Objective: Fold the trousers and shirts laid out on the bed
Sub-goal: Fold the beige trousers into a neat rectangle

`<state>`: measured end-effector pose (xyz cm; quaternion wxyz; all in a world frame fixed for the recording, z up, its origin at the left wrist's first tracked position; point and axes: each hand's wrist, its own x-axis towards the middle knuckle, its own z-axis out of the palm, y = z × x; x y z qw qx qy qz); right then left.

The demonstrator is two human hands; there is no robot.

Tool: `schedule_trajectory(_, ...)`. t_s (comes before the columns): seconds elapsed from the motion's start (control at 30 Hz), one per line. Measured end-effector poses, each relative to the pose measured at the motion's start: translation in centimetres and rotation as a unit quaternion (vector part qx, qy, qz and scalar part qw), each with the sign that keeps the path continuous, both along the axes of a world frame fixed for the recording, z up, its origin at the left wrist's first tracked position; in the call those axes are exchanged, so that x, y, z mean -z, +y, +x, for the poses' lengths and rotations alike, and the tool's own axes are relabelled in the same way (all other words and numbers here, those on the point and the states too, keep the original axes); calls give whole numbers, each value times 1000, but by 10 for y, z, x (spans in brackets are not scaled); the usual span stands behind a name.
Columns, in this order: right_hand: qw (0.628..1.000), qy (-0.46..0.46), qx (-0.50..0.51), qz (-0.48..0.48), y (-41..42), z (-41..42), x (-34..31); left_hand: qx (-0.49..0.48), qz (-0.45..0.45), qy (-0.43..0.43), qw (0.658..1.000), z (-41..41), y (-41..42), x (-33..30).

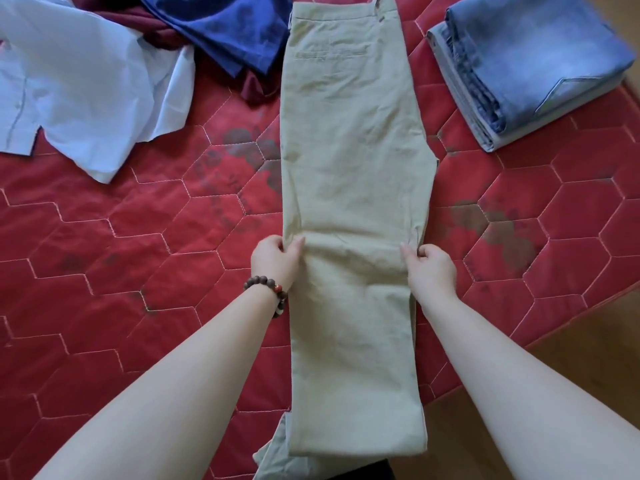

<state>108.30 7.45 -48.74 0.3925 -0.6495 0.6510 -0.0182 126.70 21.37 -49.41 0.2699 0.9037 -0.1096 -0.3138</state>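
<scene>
Mattress (104, 271) in quilted red, stitched in hexagons and carrying a few dark stains, fills nearly the whole head view and bears all the clothes. Khaki trousers (353, 161) lie lengthwise down its middle, one leg doubled flat over the other, waistband and a back welt pocket at the far end beyond the fingers, hems at the near end, where a second layer of cloth peeks out under the lower left corner. The fabric is pale, matte and lightly creased, with a soft ridge running across between the two hands. Far left of the fingers sprawls an unfolded white shirt (79, 81), and beyond it a blue garment (221, 26) overlaps a maroon garment (145, 24). Far right of the fingers sits a pair of folded jeans (530, 64) in faded denim, well apart from the trousers. The left hand (275, 259) pinches the trousers' left edge, thumb on top and fingers curled beneath; the right hand (431, 265) pinches the right edge at the same level in like manner. A beaded bracelet (270, 292) circles the left wrist
</scene>
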Motion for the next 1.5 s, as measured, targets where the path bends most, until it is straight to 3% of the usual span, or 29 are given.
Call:
schedule_trajectory(0.07, 999, -2, -35, -1, 7, -6, -1, 32, 1, 8, 999, -5, 8, 0)
schedule_trajectory(0.2, 999, 0, -29, -23, 15, -13, -5, -28, -6, -24, 999, -12, 20, -4)
schedule_trajectory(0.37, 995, 34, -37, 82, 36, -32, -8, 38, 68, 56, 995, -35, 50, -2)
schedule_trajectory(0.5, 989, 78, -73, 105, 74, -62, -16, 50, 96, 55, 993, -64, 92, -13)
schedule_trajectory(0.6, 984, 137, -24, 114, 110, -88, -23, 82, 134, 98, 983, -90, 121, -20)
schedule_trajectory(0.73, 972, 150, 68, 170, 154, -114, -28, 123, 176, 202, 956, -119, 143, -32)
schedule_trajectory(0.87, 946, 89, 213, 227, 181, -134, -30, 168, 124, 286, 935, -138, 157, -44)
schedule_trajectory(1.1, 957, -96, 146, 231, 198, -168, -55, 126, 20, 341, 931, -151, 186, -60)
schedule_trajectory(1.17, 973, -33, 73, 218, 201, -177, -60, 130, 64, 315, 938, -154, 198, -60)
schedule_trajectory(1.23, 975, 112, -16, 193, 200, -181, -63, 160, 176, 229, 944, -154, 203, -58)
schedule_trajectory(1.3, 966, 189, -46, 168, 198, -179, -66, 159, 220, 144, 952, -150, 199, -57)
schedule_trajectory(1.4, 978, 162, -106, 71, 186, -154, -62, 151, 140, 50, 977, -137, 170, -55)
schedule_trajectory(1.5, 969, 103, -214, -67, 167, -106, -45, 215, 44, -69, 973, -121, 121, -45)
